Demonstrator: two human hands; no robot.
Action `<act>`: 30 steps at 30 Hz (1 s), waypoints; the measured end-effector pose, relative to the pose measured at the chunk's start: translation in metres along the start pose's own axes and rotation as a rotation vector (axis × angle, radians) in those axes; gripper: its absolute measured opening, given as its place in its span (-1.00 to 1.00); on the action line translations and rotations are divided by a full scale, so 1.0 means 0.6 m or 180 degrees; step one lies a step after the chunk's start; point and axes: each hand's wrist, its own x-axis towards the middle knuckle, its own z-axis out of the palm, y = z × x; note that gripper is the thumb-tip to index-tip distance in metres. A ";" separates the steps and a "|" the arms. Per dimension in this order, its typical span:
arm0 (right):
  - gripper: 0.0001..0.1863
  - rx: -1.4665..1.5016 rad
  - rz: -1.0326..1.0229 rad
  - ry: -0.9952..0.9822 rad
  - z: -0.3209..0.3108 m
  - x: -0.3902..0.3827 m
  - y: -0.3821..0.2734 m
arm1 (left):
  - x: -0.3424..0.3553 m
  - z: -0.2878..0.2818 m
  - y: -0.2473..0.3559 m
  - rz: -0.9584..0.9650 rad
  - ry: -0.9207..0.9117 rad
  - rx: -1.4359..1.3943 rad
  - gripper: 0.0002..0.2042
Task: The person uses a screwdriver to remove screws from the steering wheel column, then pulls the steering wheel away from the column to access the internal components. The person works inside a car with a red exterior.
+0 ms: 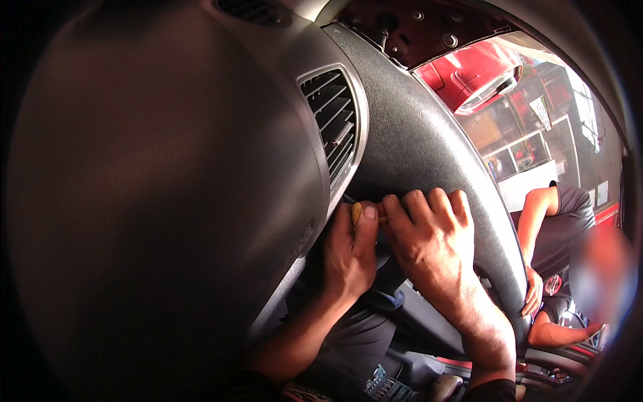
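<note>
We are holding a yellow piece (356, 212) in the left hand (351, 258), thumb against it, near the air vent (333, 120). Our right hand (432, 236) is showing its back alongside, fingers curled, its hold not discernible.

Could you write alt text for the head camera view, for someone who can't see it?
A person's left hand pinches a small yellow item inside a car, the right hand close beside it. Around them are a dark dashboard with an air vent and a door panel; outside, another person rests a hand on the door, and a red car shows.
</note>
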 end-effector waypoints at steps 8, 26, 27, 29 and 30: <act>-0.69 0.0069 0.0031 -0.0054 0.007 0.002 -0.002 | 0.006 0.006 0.036 -0.1182 -0.0165 -0.0235 -0.55; -0.67 -0.0048 0.0178 0.0052 0.018 -0.006 -0.007 | -0.013 -0.013 0.019 0.0448 -0.0093 0.0559 -0.76; -0.65 -0.0041 0.0166 0.0060 0.018 -0.006 -0.008 | -0.013 -0.011 0.020 0.0483 -0.0038 0.0635 -0.78; -0.62 -0.0026 0.0209 -0.0001 0.014 -0.005 -0.010 | -0.011 -0.009 0.023 0.0427 -0.0013 0.0618 -0.80; -0.60 -0.0019 0.0232 -0.0029 0.013 -0.004 -0.011 | -0.010 -0.009 0.024 0.0403 -0.0001 0.0611 -0.80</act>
